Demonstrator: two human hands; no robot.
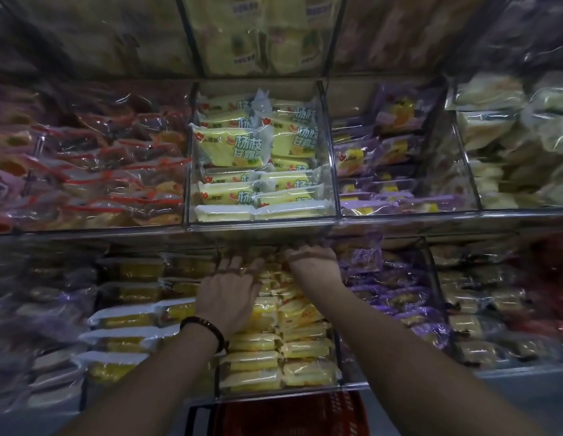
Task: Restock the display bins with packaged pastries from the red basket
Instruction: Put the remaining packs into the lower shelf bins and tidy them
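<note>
Down low, the left hand (226, 297) lies flat, fingers spread, on glossy yellow pastry packs (255, 360) in a clear plastic bin (274, 394). The right hand (311, 258) reaches deeper, its fingers hidden and its grip unclear. The upper packs (233, 149) read 杨枝甘露. A red lattice basket (289, 413) sits below the bin.

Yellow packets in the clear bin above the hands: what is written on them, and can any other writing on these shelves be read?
"杨枝甘露": large characters on the front yellow packet in the middle clear bin.
"杨枝": cut off, on the neighbouring packets in that bin.
Small brand by the red logo: too blurred.
Top-shelf packet labels: too blurred.
Purple packet print: too blurred.
</note>
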